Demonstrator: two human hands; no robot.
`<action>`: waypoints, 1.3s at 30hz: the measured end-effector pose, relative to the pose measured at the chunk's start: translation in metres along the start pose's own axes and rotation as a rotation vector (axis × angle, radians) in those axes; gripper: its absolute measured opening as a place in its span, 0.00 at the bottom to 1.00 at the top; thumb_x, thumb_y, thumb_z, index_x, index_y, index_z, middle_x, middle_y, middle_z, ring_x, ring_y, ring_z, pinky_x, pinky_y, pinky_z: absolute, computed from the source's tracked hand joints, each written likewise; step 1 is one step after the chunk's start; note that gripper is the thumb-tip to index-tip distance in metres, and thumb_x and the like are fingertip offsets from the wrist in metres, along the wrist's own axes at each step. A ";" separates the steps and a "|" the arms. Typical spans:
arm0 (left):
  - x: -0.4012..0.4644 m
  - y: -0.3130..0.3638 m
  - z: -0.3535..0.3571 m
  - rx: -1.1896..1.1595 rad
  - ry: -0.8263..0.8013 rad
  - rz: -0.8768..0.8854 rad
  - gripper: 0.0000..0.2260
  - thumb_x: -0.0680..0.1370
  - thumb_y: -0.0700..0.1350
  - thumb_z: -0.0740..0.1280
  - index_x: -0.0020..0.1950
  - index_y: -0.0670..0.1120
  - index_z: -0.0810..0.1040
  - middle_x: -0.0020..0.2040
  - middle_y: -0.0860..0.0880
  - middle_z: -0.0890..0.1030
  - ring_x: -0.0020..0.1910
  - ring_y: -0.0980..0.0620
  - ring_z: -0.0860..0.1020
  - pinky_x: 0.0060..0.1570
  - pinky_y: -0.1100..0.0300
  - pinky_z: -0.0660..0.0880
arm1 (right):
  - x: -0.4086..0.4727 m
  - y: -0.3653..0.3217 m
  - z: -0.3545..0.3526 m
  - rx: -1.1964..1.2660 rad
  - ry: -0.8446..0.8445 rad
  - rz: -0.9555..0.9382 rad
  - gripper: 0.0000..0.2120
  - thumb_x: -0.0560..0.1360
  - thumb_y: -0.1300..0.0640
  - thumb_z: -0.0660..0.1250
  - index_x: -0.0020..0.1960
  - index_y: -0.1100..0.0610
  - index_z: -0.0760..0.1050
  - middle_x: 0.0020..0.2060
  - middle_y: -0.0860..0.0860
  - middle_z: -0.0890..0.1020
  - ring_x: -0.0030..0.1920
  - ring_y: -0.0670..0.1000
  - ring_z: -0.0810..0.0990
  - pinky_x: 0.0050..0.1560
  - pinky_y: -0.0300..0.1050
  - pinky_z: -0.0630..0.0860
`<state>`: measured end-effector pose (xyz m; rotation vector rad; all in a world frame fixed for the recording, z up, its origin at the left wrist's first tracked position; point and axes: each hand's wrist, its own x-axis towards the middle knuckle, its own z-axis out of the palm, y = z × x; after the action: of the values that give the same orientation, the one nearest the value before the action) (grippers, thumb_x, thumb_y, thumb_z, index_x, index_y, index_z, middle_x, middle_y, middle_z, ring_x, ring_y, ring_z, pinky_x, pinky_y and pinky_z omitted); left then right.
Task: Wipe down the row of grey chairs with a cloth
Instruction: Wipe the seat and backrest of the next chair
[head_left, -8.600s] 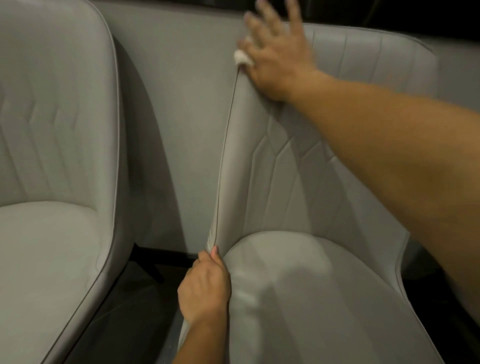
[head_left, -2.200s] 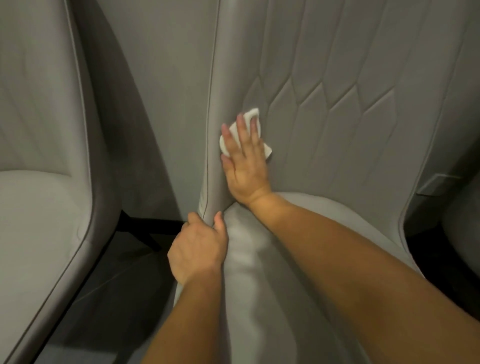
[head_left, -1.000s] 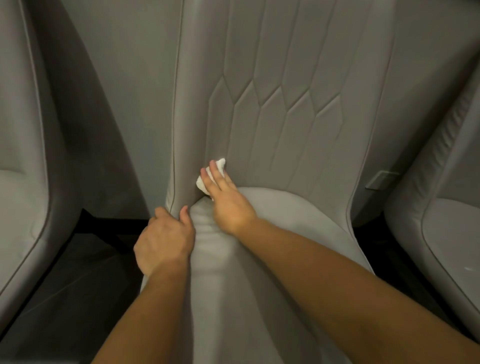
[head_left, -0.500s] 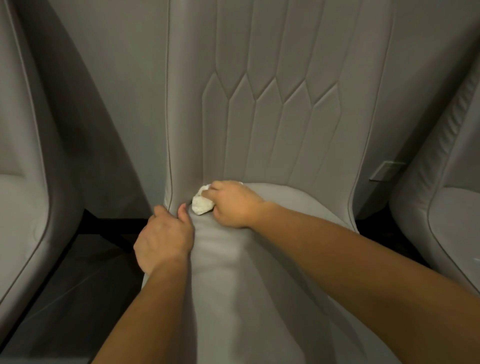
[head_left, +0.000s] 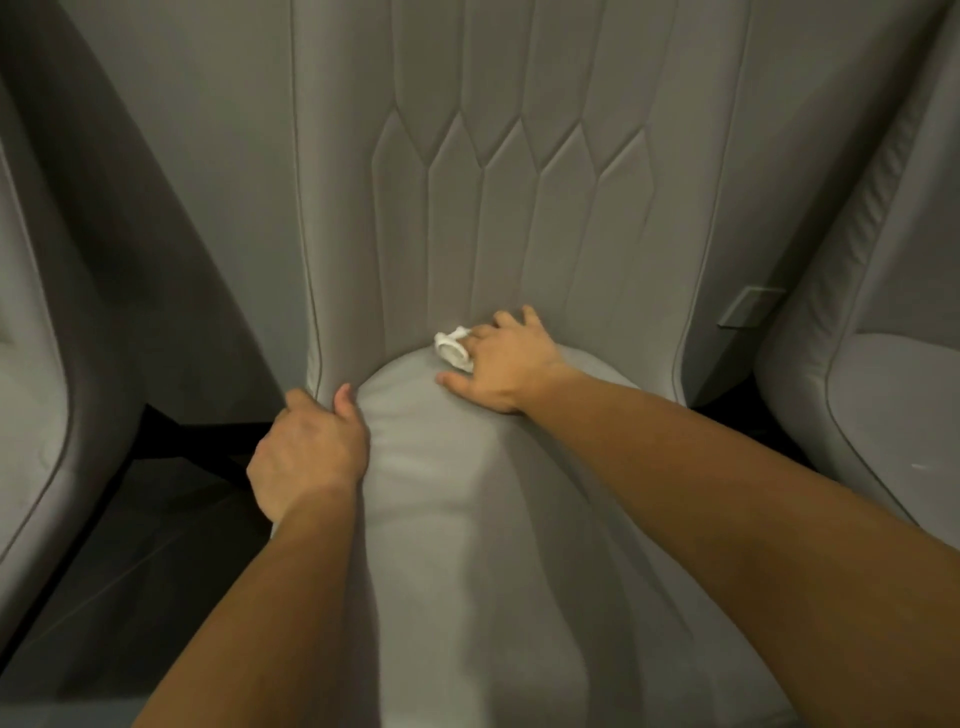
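hands on the middle grey chair

right hand (head_left: 511, 364) presses a crumpled white cloth (head_left: 453, 347) into the crease where seat meets backrest, fingers curled over it, thumb flat on the cushion. left hand (head_left: 307, 451) grips the seat's left edge, fingers wrapped round the side. middle chair (head_left: 467, 545) fills the view; left chair (head_left: 31, 415) and right chair (head_left: 893, 405) flank it, dark floor (head_left: 130, 545) between.

I am seeing three grey chairs: one in the middle (head_left: 519, 208), one at left (head_left: 31, 415), one at right (head_left: 883, 389). I am using two hands, left (head_left: 306, 457) and right (head_left: 511, 358), and one white cloth (head_left: 453, 347).
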<state>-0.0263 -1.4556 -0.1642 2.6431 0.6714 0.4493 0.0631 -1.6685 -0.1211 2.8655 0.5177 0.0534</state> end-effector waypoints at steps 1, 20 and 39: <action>0.000 0.000 0.001 0.001 -0.005 0.001 0.23 0.79 0.67 0.47 0.45 0.48 0.64 0.30 0.51 0.62 0.26 0.51 0.60 0.27 0.57 0.51 | -0.004 0.010 0.002 -0.011 -0.006 0.055 0.41 0.73 0.25 0.43 0.73 0.48 0.69 0.67 0.49 0.77 0.67 0.57 0.69 0.67 0.64 0.58; 0.003 0.021 -0.050 0.167 -0.323 -0.010 0.32 0.82 0.57 0.55 0.77 0.39 0.52 0.76 0.34 0.56 0.70 0.32 0.63 0.61 0.39 0.66 | -0.117 0.024 -0.017 0.275 -0.295 0.068 0.17 0.83 0.49 0.53 0.72 0.46 0.66 0.66 0.56 0.70 0.63 0.61 0.68 0.60 0.60 0.67; -0.060 0.205 -0.410 0.589 -0.413 0.833 0.32 0.80 0.57 0.54 0.80 0.47 0.48 0.80 0.41 0.46 0.78 0.40 0.46 0.73 0.42 0.54 | -0.273 0.165 -0.396 0.455 -0.222 0.296 0.12 0.84 0.53 0.55 0.63 0.57 0.68 0.50 0.59 0.74 0.46 0.62 0.76 0.45 0.54 0.72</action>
<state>-0.1562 -1.5402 0.2714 3.3331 -0.5466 -0.1394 -0.1664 -1.8283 0.3032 3.3063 0.0605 -0.3759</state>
